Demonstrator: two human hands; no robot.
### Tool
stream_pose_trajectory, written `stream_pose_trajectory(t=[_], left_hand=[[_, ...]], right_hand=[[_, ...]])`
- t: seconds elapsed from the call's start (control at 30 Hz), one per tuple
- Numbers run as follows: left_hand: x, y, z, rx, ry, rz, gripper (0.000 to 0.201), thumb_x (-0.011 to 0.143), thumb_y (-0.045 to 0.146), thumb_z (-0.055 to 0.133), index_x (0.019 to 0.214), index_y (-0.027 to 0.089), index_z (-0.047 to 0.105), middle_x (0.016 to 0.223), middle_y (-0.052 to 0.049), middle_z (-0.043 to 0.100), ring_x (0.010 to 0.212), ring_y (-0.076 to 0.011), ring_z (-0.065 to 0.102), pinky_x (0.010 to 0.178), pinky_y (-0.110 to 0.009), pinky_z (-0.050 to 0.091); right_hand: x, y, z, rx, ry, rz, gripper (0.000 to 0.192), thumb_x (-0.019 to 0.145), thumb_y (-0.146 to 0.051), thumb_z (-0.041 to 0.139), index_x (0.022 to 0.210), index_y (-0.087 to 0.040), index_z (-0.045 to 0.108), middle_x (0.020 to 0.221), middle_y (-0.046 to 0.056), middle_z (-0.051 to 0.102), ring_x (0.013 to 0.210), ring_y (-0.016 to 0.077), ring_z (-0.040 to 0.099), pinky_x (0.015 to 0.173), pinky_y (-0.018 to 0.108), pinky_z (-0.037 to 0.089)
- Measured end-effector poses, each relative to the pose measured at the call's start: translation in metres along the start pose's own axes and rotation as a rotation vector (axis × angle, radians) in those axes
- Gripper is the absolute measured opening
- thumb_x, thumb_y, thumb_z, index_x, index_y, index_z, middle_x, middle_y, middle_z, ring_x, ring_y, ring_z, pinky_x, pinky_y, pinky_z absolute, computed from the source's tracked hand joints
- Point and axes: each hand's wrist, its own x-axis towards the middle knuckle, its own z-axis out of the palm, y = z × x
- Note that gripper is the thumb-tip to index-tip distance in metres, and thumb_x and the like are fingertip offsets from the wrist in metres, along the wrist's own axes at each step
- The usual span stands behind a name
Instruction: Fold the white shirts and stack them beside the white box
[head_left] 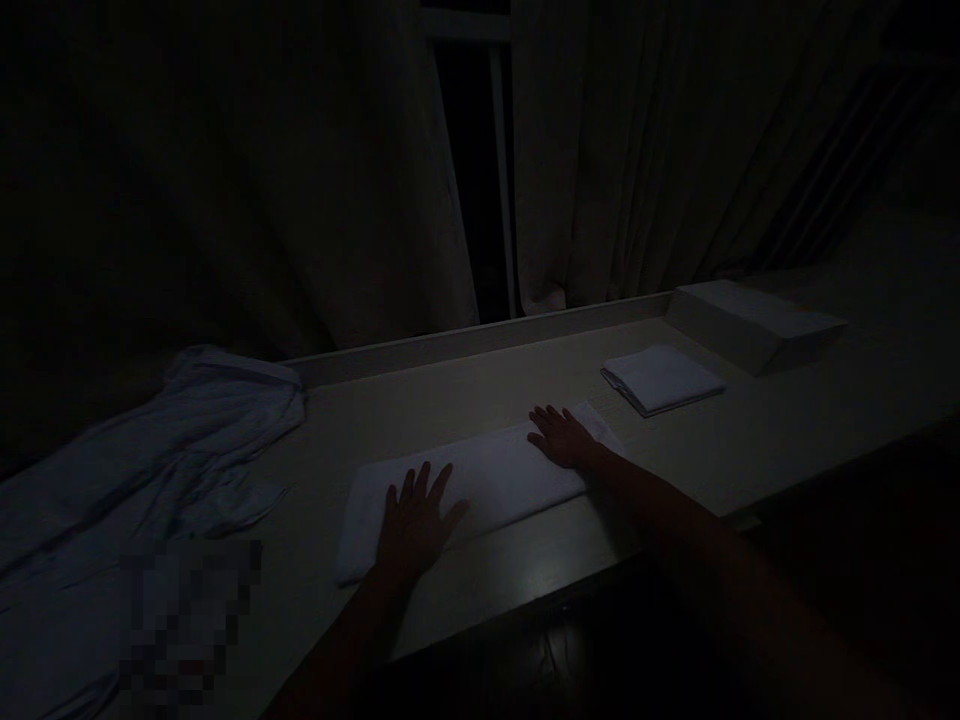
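The room is very dark. A long white towel (491, 480), folded into a strip, lies along the near part of a pale table (465, 390). My left hand (415, 520) rests flat on the towel's left end with its fingers spread. My right hand (559, 436) lies flat on the towel's right end, fingers apart. Neither hand grips anything.
A small folded white cloth (661, 378) lies further right on the table, and a flat pale box (754, 322) sits behind it. A heap of crumpled light fabric (150, 470) covers the table's left end. Curtains (637, 150) hang behind, parted at a dark window gap.
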Motion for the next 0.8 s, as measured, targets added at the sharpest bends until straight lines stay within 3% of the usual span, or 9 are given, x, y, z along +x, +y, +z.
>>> stream_pose_trajectory(t=[0.13, 0.23, 0.3, 0.37, 0.43, 0.5, 0.57, 0.67, 0.8], left_hand=[[-0.001, 0.0, -0.001, 0.003, 0.01, 0.008, 0.077, 0.088, 0.073, 0.025, 0.154, 0.034, 0.022, 0.161, -0.009, 0.025, 0.148, -0.0349, 0.021, 0.115, -0.059, 0.017], [-0.002, 0.0, 0.0, 0.011, 0.033, 0.005, 0.076, 0.088, 0.072, 0.026, 0.154, 0.034, 0.023, 0.161, -0.008, 0.026, 0.148, -0.0342, 0.02, 0.116, -0.058, 0.016], [-0.002, 0.0, 0.002, 0.014, 0.042, 0.002, 0.076, 0.088, 0.072, 0.026, 0.154, 0.034, 0.024, 0.161, -0.008, 0.026, 0.148, -0.0341, 0.02, 0.116, -0.058, 0.015], [-0.002, 0.0, 0.004, 0.018, 0.053, 0.007, 0.076, 0.088, 0.072, 0.027, 0.154, 0.034, 0.024, 0.161, -0.008, 0.025, 0.148, -0.0344, 0.021, 0.116, -0.058, 0.016], [-0.002, -0.001, 0.006, 0.027, 0.065, 0.025, 0.076, 0.088, 0.072, 0.027, 0.154, 0.034, 0.023, 0.161, -0.009, 0.025, 0.148, -0.0348, 0.021, 0.115, -0.059, 0.016], [-0.002, -0.002, 0.006, 0.04, 0.073, 0.035, 0.075, 0.089, 0.07, 0.027, 0.154, 0.034, 0.022, 0.161, -0.01, 0.025, 0.148, -0.0352, 0.021, 0.115, -0.06, 0.016], [-0.002, -0.001, 0.005, 0.048, 0.07, 0.042, 0.073, 0.091, 0.068, 0.026, 0.155, 0.033, 0.021, 0.161, -0.01, 0.025, 0.147, -0.0349, 0.022, 0.115, -0.059, 0.016], [-0.002, 0.0, 0.003, 0.048, 0.065, 0.031, 0.072, 0.091, 0.067, 0.027, 0.154, 0.033, 0.022, 0.161, -0.009, 0.026, 0.147, -0.0347, 0.022, 0.115, -0.059, 0.016], [-0.002, 0.0, 0.001, 0.033, 0.061, 0.02, 0.073, 0.09, 0.068, 0.027, 0.154, 0.033, 0.023, 0.161, -0.009, 0.027, 0.147, -0.0362, 0.023, 0.114, -0.06, 0.018]], right_hand=[[0.005, 0.018, -0.01, -0.031, 0.028, 0.075, 0.064, 0.1, -0.054, 0.028, 0.152, -0.017, 0.034, 0.158, 0.012, 0.03, 0.147, 0.0303, 0.023, 0.118, 0.054, 0.014], [0.006, 0.012, -0.025, -0.053, 0.115, 0.162, 0.065, 0.1, -0.049, 0.028, 0.152, -0.009, 0.032, 0.158, 0.018, 0.026, 0.149, 0.0321, 0.017, 0.118, 0.057, 0.009], [0.0, -0.015, -0.029, -0.056, 0.174, 0.135, 0.068, 0.101, -0.048, 0.028, 0.152, -0.005, 0.028, 0.159, 0.019, 0.022, 0.149, 0.032, 0.012, 0.119, 0.055, 0.006], [-0.012, -0.059, -0.023, -0.034, 0.19, 0.01, 0.07, 0.1, -0.05, 0.029, 0.153, -0.004, 0.025, 0.16, 0.018, 0.02, 0.15, 0.0305, 0.009, 0.121, 0.051, 0.006], [-0.029, -0.109, -0.008, 0.023, 0.155, -0.142, 0.072, 0.1, -0.055, 0.029, 0.154, -0.008, 0.026, 0.161, 0.015, 0.02, 0.15, 0.0291, 0.01, 0.122, 0.049, 0.007], [-0.045, -0.154, 0.01, 0.091, 0.114, -0.192, 0.071, 0.099, -0.057, 0.029, 0.154, -0.012, 0.026, 0.161, 0.012, 0.021, 0.15, 0.0283, 0.011, 0.122, 0.049, 0.01], [-0.058, -0.179, 0.022, 0.133, 0.094, -0.214, 0.074, 0.098, -0.06, 0.03, 0.154, -0.012, 0.027, 0.16, 0.012, 0.024, 0.15, 0.0284, 0.013, 0.122, 0.05, 0.01], [-0.067, -0.176, 0.023, 0.154, 0.093, -0.188, 0.074, 0.097, -0.063, 0.03, 0.154, -0.014, 0.027, 0.16, 0.011, 0.024, 0.15, 0.0283, 0.013, 0.122, 0.052, 0.009], [-0.074, -0.113, 0.004, 0.112, 0.073, -0.062, 0.073, 0.098, -0.064, 0.026, 0.155, -0.019, 0.026, 0.161, 0.008, 0.022, 0.15, 0.0285, 0.012, 0.121, 0.053, 0.011]])
